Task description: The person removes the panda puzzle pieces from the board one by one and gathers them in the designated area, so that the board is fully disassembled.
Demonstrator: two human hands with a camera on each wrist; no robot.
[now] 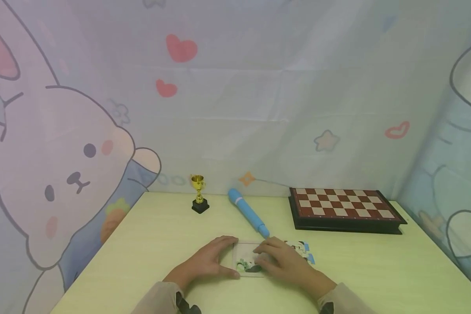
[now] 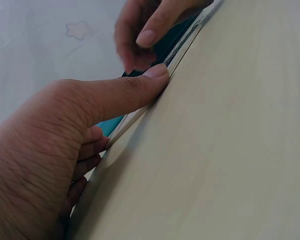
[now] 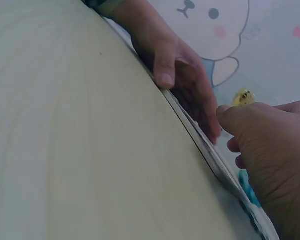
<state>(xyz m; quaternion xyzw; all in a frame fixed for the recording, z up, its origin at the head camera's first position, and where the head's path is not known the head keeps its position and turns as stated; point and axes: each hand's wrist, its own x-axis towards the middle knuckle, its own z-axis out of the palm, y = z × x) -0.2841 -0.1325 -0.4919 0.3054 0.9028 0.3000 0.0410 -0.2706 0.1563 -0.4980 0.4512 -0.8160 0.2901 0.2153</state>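
A small pale jigsaw puzzle tray (image 1: 237, 259) lies on the table, with a few green and dark pieces (image 1: 248, 265) in its lower part. My left hand (image 1: 209, 261) holds the tray's left side, thumb at the near corner and fingers toward the far corner. Over the tray's right side is my right hand (image 1: 283, 263), its fingers bent loosely and the thumb apart from them. I see no piece between its fingers in the left wrist view. More jigsaw pieces (image 1: 300, 248), white, black and blue, lie partly hidden behind the right hand.
Beyond the tray lies a blue stick-shaped object (image 1: 249, 212). A gold trophy cup (image 1: 199, 187) on a black base stands at the back left. A red-and-white checkered board box (image 1: 343, 209) sits at the back right. Behind the table (image 1: 141, 244) hangs a printed cloth (image 1: 235, 109).
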